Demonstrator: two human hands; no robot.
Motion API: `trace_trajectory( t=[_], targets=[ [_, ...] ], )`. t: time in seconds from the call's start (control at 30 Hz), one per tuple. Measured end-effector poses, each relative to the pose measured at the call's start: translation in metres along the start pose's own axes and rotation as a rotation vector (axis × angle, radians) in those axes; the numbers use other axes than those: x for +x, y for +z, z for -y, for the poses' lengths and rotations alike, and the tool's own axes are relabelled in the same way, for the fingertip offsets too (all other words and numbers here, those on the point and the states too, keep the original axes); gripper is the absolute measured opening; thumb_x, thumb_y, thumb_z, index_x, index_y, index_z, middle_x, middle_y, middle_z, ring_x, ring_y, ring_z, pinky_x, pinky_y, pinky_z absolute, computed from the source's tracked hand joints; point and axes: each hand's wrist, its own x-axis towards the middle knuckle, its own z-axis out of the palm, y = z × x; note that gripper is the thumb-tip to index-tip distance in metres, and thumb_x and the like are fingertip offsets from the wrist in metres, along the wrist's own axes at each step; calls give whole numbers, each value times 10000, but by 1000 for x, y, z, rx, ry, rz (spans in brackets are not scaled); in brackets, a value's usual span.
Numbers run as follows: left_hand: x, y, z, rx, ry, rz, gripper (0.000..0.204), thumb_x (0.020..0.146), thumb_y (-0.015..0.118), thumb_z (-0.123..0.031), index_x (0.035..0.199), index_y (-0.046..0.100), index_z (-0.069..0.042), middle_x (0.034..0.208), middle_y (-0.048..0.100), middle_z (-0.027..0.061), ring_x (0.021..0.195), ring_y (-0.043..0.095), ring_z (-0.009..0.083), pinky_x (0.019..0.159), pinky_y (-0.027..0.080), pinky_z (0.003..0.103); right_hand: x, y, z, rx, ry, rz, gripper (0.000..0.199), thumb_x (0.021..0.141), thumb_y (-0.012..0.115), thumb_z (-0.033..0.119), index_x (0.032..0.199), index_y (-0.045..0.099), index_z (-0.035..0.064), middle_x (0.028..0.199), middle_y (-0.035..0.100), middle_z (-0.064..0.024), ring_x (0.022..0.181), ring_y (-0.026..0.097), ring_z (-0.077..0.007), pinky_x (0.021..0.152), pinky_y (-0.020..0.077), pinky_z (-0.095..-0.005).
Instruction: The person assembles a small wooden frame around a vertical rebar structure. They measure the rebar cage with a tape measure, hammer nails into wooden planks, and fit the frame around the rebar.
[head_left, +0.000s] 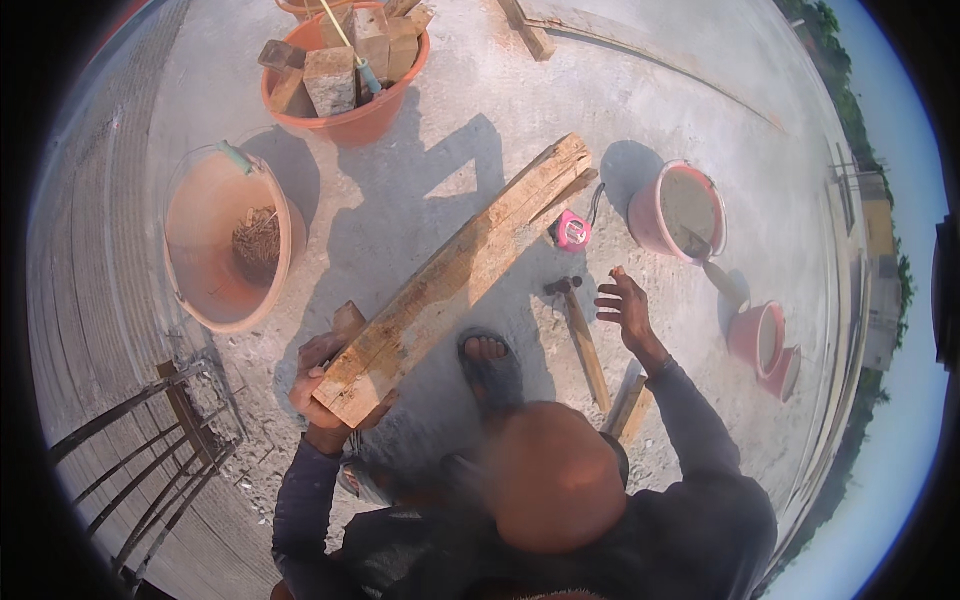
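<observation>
My left hand (325, 385) is closed around the near end of a thick wooden beam (450, 275), which slants away to the far right. A split shows near the beam's far end. My right hand (628, 310) is raised to the right of the beam, apart from it, its fingers spread and slightly bent; I see nothing held in it. Nearest to that hand is a hammer (587, 350) with a wooden handle, lying on the ground. A pink tape measure (572, 231) with a dark strap lies beside the beam's far part.
At left stands an orange bucket (190, 255) with small brown bits inside; behind it, an orange tub (345, 128) holds wood blocks. Pink buckets (655, 215) of grey material stand right, one with a trowel (725, 280). Rebar (140, 450) juts out at lower left. Planks (640, 50) lie far off.
</observation>
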Motion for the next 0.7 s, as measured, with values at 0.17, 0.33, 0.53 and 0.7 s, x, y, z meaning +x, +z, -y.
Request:
trace_trajectory(
  t=[0.17,0.33,0.53,0.7],
  targets=[
    [-34,-8,-11,-27,-205,123,771,737,940,-249,1274,393,-170,1308,607,196,1140,652,394,983,507,525,66,35,159,80,251,709,893,992,495,698,1535,381,-2,1291,650,-243,1088,709,-372,926,588,-517],
    [-26,-35,-23,154,151,364,589,849,831,-167,1259,412,-227,1355,615,172,1212,646,402,1030,502,546,60,79,201,-267,239,704,966,952,575,687,1610,305,32,1547,454,-262,1378,534,-358,1112,462,-491],
    [-45,-37,-42,382,269,465,449,960,707,-265,1300,415,-263,1449,609,94,1332,600,295,1181,380,544,32,61,172,-557,159,819,908,951,723,390,1661,239,96,1555,461,-215,1320,559,-282,1091,463,-404],
    [-71,-34,-10,602,250,341,450,924,726,-315,1294,483,-237,1497,591,38,1407,535,288,1204,340,534,27,66,147,-396,-229,702,986,881,780,88,1665,182,68,1512,508,-187,1182,637,-234,977,539,-366]
  ],
)
